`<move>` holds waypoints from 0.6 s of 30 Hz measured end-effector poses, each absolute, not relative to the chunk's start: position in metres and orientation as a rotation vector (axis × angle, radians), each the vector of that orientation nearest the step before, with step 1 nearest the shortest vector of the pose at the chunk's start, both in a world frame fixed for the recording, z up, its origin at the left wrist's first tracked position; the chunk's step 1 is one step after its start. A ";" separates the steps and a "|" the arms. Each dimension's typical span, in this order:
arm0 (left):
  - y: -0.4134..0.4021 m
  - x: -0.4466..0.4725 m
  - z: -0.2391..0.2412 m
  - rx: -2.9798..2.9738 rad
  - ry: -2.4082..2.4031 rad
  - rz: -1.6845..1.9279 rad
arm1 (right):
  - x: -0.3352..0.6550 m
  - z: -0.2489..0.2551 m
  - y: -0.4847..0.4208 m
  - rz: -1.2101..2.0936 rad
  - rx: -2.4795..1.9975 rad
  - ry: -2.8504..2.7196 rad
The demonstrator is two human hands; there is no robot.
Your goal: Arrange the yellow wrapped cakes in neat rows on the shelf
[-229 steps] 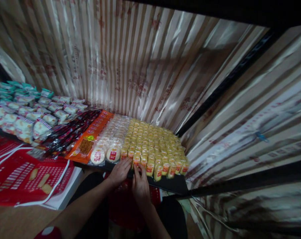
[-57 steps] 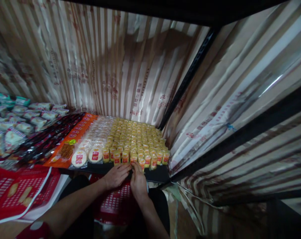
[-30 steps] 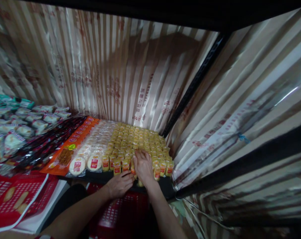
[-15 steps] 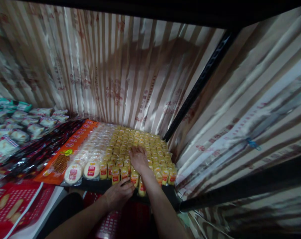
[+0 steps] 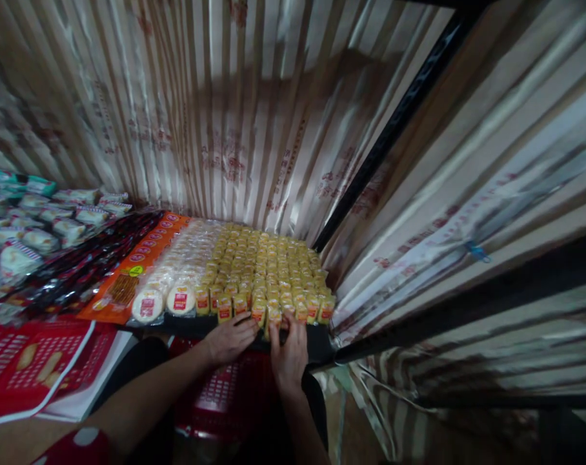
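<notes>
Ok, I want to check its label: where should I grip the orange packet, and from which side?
I'd pinch the near edge of the orange packet, reaching in from the front. It looks flat, and that edge is exposed, while dark packets and round white packs flank its long sides.

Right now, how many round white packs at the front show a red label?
2: one white pack beside the orange packet, another white pack between it and the yellow packs. Others line up behind, partly hidden.

Striped curtain [image 5: 254, 110] behind black post [image 5: 393, 132]
</notes>
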State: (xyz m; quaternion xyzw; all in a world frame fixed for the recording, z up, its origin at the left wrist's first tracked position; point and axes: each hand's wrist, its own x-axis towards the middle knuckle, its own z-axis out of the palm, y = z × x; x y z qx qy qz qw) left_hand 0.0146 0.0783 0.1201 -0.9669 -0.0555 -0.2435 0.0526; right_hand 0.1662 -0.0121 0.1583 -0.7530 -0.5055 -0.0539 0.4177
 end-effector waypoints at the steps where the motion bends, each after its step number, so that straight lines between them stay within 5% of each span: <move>1: 0.077 0.014 0.121 -2.944 -0.172 -0.738 | 0.163 0.152 -0.019 -0.130 -1.920 -1.281; 18: 0.077 0.011 0.116 -2.896 -0.097 -0.721 | 0.167 0.124 -0.009 -0.115 -1.886 -1.266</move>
